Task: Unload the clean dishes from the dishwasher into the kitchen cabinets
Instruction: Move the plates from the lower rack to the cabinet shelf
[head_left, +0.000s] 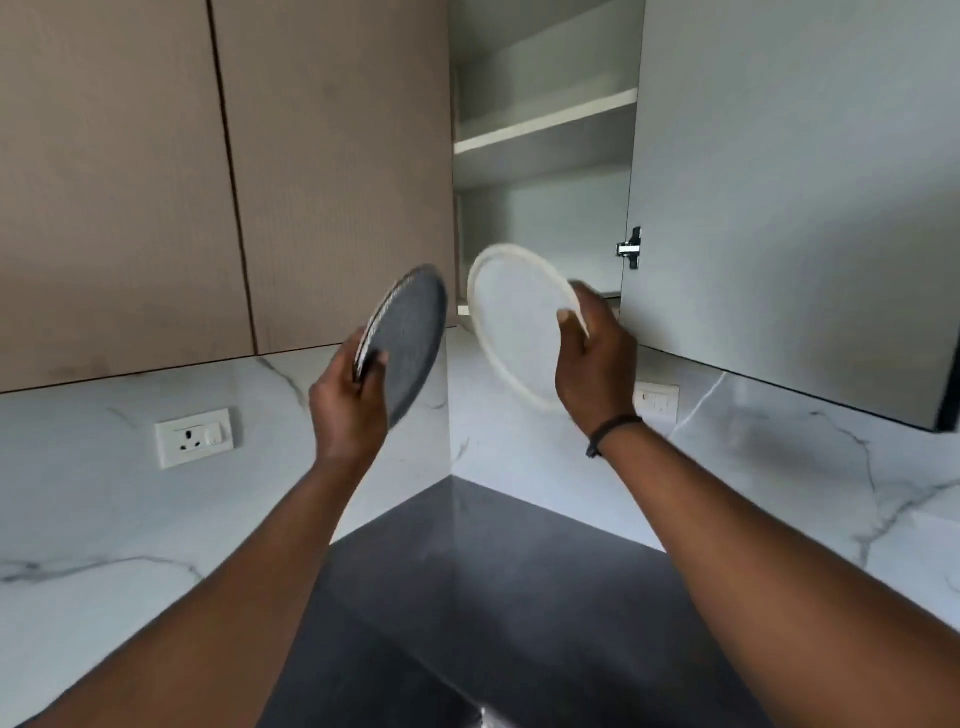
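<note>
Now left hand (349, 402) grips grey plates (410, 343); rt hand (592, 358) grips white plate (519, 317).

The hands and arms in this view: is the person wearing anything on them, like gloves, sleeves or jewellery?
Both forearms are bare as far as the view shows, with no sleeves and no gloves. The left hand carries nothing that can be seen. By the right hand, a thin dark band circles the wrist, with a small knot or clasp hanging at its side.

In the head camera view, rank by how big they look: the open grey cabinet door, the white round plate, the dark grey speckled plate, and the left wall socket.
1. Open grey cabinet door
2. White round plate and dark grey speckled plate: similar, both tilted, not ranked.
3. White wall socket
</note>
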